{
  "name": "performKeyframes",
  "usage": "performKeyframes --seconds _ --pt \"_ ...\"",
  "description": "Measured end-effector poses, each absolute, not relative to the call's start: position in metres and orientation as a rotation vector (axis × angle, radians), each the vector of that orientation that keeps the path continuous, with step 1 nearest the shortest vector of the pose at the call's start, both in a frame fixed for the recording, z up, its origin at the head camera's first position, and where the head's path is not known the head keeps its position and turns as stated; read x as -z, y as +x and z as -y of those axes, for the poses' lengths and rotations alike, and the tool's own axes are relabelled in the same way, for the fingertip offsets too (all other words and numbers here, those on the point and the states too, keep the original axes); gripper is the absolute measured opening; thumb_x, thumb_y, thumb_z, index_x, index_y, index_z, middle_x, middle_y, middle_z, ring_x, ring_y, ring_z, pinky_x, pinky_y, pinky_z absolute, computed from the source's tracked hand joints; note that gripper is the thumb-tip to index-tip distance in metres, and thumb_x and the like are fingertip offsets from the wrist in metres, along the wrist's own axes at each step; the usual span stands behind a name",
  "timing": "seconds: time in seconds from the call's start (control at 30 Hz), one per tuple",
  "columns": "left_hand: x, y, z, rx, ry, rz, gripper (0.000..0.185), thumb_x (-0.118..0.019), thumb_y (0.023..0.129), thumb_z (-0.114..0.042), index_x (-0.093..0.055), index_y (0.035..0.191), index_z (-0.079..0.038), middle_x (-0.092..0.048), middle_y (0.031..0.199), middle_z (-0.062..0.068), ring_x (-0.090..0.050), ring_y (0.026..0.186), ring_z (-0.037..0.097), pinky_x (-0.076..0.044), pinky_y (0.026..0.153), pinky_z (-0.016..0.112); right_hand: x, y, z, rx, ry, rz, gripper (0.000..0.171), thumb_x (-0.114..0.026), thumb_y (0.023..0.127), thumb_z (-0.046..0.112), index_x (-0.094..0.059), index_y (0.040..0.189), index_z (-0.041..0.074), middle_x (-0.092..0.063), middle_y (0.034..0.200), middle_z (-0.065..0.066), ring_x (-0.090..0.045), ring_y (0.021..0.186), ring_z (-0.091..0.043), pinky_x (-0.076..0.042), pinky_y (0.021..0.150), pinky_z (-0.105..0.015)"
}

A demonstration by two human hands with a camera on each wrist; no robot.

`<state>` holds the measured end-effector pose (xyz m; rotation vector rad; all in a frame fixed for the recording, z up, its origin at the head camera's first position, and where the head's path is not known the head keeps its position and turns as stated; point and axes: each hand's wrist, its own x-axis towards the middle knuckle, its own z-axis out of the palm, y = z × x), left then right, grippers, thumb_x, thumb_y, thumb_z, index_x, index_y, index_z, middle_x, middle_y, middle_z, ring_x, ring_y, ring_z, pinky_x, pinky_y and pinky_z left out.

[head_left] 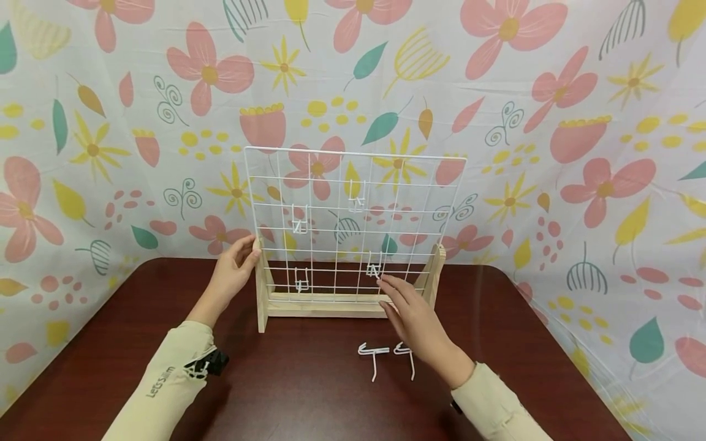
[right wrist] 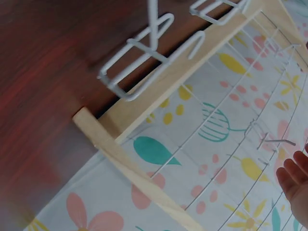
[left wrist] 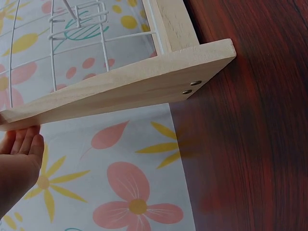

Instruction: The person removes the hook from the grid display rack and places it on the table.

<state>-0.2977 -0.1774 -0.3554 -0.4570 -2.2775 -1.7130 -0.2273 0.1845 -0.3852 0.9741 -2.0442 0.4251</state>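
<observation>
A white wire grid panel (head_left: 353, 214) stands upright in a wooden base (head_left: 325, 303) on a dark red-brown table (head_left: 309, 392). Several white wire hooks hang on it, among them one at lower right (head_left: 374, 269). My left hand (head_left: 241, 262) rests with straight fingers against the frame's left wooden upright (head_left: 261, 294); the left wrist view shows the fingers (left wrist: 21, 144) touching the wooden foot (left wrist: 134, 82). My right hand (head_left: 394, 294) reaches to the lower-right hook, fingers extended and fingertips just beside it. In the right wrist view, the fingers (right wrist: 296, 178) are spread near a hook (right wrist: 275, 139).
Two loose white hooks (head_left: 372, 354) (head_left: 405, 353) lie on the table just in front of the base, left of my right wrist. A flowered cloth (head_left: 579, 153) hangs behind and around the table. A black clip (head_left: 206, 364) sits on my left sleeve.
</observation>
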Motion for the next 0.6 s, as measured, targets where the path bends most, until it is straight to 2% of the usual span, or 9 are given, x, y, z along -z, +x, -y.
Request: performKeyframes --seconds 0.27,0.6 --pt "0.355 -0.299 0.178 1.725 -0.469 2.261 0.047 -0.050 0.101 -0.010 -0.038 0.142 0.007 -0.050 0.133 0.029 -0.049 0.121 0.035 -0.043 0.087 0.008 0.383 -0.236 -0.172 -0.551 0.818 2.076 0.047 -0.072 0.083 -0.001 -0.055 0.127 -0.006 -0.056 0.126 -0.021 -0.053 0.115 -0.035 -0.046 0.095 -0.046" --pt "0.356 -0.299 0.177 1.720 -0.462 2.270 0.047 -0.050 0.100 -0.010 -0.037 0.142 0.007 -0.050 0.133 0.029 -0.049 0.122 0.034 -0.043 0.086 0.008 0.391 -0.244 -0.159 -0.710 0.645 2.057 0.037 -0.071 0.084 -0.002 -0.062 0.120 -0.007 -0.062 0.119 -0.021 -0.058 0.111 -0.034 -0.048 0.094 -0.045"
